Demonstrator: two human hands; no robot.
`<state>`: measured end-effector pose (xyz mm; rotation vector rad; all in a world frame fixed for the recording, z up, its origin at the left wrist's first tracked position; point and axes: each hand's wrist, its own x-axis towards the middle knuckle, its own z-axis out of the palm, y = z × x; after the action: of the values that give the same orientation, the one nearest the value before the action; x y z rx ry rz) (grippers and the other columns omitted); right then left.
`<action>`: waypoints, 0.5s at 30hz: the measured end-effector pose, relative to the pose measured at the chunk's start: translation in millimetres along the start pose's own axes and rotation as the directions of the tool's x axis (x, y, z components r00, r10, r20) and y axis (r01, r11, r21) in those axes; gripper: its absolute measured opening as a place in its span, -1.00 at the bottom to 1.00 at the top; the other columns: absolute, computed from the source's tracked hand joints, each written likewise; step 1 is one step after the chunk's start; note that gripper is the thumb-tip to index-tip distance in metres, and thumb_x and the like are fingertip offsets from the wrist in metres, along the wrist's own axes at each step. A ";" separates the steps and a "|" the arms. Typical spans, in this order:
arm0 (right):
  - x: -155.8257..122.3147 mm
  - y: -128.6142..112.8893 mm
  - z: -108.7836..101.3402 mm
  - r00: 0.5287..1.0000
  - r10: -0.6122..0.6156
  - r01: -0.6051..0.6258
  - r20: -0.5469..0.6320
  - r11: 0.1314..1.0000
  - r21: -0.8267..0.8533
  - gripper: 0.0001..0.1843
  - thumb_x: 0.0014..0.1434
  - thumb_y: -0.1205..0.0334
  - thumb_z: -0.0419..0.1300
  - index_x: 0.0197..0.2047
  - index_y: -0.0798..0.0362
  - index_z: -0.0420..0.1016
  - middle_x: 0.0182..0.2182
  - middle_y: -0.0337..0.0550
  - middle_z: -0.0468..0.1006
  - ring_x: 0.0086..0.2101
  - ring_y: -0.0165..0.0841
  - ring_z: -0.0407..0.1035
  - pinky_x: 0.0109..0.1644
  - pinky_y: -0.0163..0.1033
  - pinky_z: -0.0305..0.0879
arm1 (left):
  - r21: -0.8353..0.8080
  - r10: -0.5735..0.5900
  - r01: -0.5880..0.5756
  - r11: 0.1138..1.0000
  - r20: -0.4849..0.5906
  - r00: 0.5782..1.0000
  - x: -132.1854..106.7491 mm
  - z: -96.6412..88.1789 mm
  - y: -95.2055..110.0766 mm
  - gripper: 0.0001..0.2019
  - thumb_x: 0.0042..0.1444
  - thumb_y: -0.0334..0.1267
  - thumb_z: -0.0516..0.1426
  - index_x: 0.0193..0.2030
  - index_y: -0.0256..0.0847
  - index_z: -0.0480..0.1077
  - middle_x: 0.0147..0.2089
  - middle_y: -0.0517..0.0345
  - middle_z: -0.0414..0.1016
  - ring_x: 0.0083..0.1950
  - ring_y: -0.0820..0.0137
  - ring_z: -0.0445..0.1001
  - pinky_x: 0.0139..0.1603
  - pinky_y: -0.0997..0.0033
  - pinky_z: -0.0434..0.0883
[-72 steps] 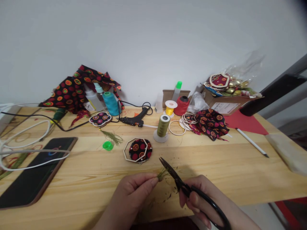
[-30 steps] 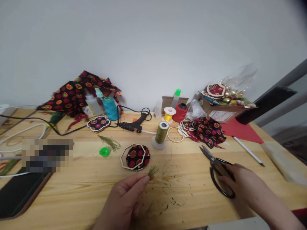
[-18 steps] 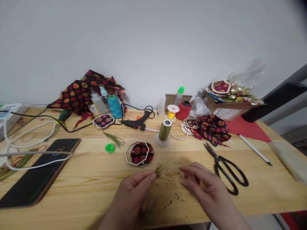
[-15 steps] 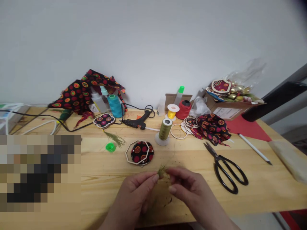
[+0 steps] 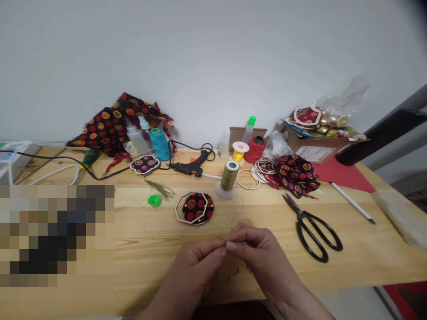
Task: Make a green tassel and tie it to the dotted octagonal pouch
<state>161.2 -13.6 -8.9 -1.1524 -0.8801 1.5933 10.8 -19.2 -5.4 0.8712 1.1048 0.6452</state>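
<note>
My left hand (image 5: 196, 266) and my right hand (image 5: 258, 258) meet low at the table's front, fingertips pinched together on a small tuft of olive-green thread that is almost fully hidden between them. Just beyond them lies a round patterned fabric disc (image 5: 198, 207) with a wooden octagon frame (image 5: 180, 209) on it. Black scissors (image 5: 313, 233) lie flat on the wooden table (image 5: 133, 231) to the right of my right hand. An olive thread spool (image 5: 229, 176) stands upright behind the disc.
A green cap (image 5: 154, 200) and a green tassel (image 5: 162, 189) lie left of the disc. A black glue gun (image 5: 191, 166), teal, yellow and red spools, bottles, wooden rings (image 5: 248, 179), patterned fabric (image 5: 295, 173), a cardboard box (image 5: 316, 146) and a pencil (image 5: 352, 202) line the back and right.
My right hand laid the scissors on the table at the right and came back to the tuft. Both hands now pinch it, and the tuft has become hidden between the fingers.
</note>
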 end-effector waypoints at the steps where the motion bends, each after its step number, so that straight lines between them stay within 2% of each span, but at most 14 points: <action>1: 0.0 -1.3 -0.3 1.000 -0.010 0.010 -0.009 1.000 -0.014 -0.97 -0.16 0.29 0.41 -0.55 0.01 0.65 -0.57 -0.29 0.49 -0.46 -0.44 0.32 -0.33 -0.35 0.22 | -0.035 -0.001 0.002 0.999 0.006 1.000 -0.1 -0.5 -1.9 -0.73 0.10 -0.07 0.17 -0.34 -0.24 0.54 -0.70 0.42 -0.02 -0.64 0.55 -0.13 -0.64 0.50 -0.16; 6: 1.0 -5.3 -0.9 0.999 -0.040 0.038 -0.021 0.995 -0.095 -0.98 -0.13 0.26 0.38 -0.52 0.01 0.65 -0.53 -0.25 0.53 -0.43 -0.39 0.37 -0.29 -0.31 0.28 | -0.307 -0.048 0.056 0.950 0.035 0.998 1.3 -2.1 -6.7 -0.66 0.12 -0.03 0.13 -0.54 -0.21 0.35 -0.65 0.42 -0.02 -0.63 0.56 -0.16 -0.65 0.52 -0.14; 12: 2.8 -5.6 -0.6 0.999 -0.049 0.047 -0.021 0.994 -0.094 -0.90 -0.14 0.23 0.41 -0.57 0.04 0.62 -0.58 -0.29 0.47 -0.48 -0.42 0.36 -0.33 -0.32 0.30 | -0.252 -0.079 0.088 0.964 0.044 0.996 2.8 -0.7 -3.0 -0.60 0.06 -0.02 0.18 -0.64 -0.19 0.21 -0.69 0.41 0.06 -0.68 0.60 -0.11 -0.69 0.53 -0.12; 15: 3.2 -3.7 -2.0 0.999 -0.047 0.046 -0.011 0.995 -0.086 -0.88 -0.11 0.22 0.40 -0.55 0.07 0.61 -0.58 -0.28 0.47 -0.50 -0.42 0.37 -0.35 -0.31 0.28 | -0.232 -0.060 0.074 0.970 0.069 0.996 1.8 -1.4 -4.0 -0.66 0.05 -0.03 0.20 -0.58 -0.21 0.30 -0.69 0.43 0.06 -0.69 0.60 -0.13 -0.70 0.55 -0.13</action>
<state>163.8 -9.4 -6.9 -1.1918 -0.9682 1.5212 10.1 -19.4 -10.0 0.6441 0.9764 0.6732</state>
